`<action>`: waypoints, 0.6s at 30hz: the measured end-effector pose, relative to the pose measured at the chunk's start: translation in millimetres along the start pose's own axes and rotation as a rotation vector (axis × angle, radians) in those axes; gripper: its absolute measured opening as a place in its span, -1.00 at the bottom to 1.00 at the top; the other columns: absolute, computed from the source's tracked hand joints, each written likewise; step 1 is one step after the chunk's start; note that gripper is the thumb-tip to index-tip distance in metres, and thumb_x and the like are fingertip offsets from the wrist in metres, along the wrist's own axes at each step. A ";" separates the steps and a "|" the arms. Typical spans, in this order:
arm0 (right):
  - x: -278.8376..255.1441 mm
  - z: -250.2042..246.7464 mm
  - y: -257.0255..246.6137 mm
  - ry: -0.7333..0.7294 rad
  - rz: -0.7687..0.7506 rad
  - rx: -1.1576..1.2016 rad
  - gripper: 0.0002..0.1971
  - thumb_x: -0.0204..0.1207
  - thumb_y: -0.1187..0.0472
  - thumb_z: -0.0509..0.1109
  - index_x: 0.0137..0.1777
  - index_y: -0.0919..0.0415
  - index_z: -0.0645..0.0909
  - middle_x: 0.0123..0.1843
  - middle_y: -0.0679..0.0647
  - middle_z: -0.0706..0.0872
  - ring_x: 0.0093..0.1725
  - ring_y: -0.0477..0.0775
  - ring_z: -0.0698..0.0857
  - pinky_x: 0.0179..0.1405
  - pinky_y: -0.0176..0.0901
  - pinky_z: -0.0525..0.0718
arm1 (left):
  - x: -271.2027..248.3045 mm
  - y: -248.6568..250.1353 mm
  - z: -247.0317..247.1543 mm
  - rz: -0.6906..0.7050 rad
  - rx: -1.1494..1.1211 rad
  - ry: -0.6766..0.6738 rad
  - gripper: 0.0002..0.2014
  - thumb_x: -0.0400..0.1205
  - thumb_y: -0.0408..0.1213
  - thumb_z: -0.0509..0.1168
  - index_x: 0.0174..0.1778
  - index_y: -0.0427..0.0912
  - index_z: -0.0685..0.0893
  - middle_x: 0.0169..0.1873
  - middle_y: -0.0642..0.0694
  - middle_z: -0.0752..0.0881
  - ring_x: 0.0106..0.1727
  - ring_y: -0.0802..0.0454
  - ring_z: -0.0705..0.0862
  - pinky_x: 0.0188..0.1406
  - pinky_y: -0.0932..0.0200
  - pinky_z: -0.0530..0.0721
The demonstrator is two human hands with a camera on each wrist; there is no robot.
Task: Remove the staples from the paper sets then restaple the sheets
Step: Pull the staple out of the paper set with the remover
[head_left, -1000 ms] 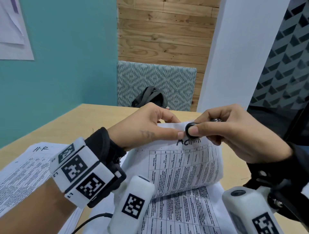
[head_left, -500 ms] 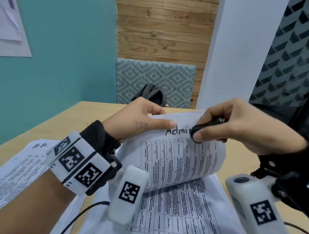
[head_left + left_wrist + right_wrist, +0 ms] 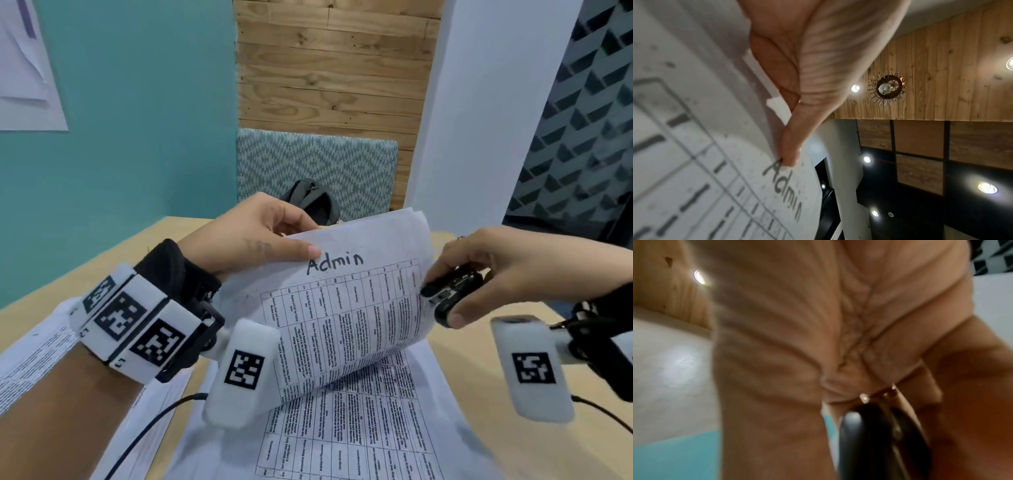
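Note:
A stapled paper set headed "Admin" is lifted off the table and curls over at its lower end. My left hand pinches its top left corner, thumb on the front just left of the heading, fingers behind. In the left wrist view the left hand shows the thumb pressed on the paper set beside the "A". My right hand grips a small black staple remover against the sheet's right edge. The right wrist view is blurred; the right hand holds the staple remover. No staple is visible.
More printed sheets lie flat on the wooden table under the lifted set. Another paper set lies at the left edge. A black bag sits on the patterned chair beyond the table. A cable trails from my left wrist.
My right hand with the staple remover has moved from beside my left thumb at the heading to the paper's right edge. The top of the set has risen and flattened out.

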State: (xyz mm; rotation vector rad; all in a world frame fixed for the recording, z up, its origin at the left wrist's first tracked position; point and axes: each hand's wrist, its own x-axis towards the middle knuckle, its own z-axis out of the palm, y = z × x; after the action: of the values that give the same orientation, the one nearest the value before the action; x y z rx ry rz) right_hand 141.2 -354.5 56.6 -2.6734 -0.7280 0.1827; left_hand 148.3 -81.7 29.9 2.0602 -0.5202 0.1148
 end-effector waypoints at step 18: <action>22.8 -5.5 34.3 0.093 -0.312 0.731 -0.24 -0.38 -0.07 0.78 -0.04 0.14 0.80 -0.14 0.16 0.83 -0.21 -0.03 0.75 -0.26 -0.38 0.70 | -17.2 0.8 -51.5 -0.061 0.149 -0.006 -0.44 -0.04 0.15 0.62 -0.22 -0.10 0.82 -0.24 -0.13 0.82 -0.25 0.15 0.69 -0.20 0.26 0.55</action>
State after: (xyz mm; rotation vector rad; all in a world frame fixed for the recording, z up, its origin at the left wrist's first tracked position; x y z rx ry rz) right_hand 177.9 -372.0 48.1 -1.8450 -0.8374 0.1933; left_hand 139.0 -33.2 52.6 2.2206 -0.4636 0.1145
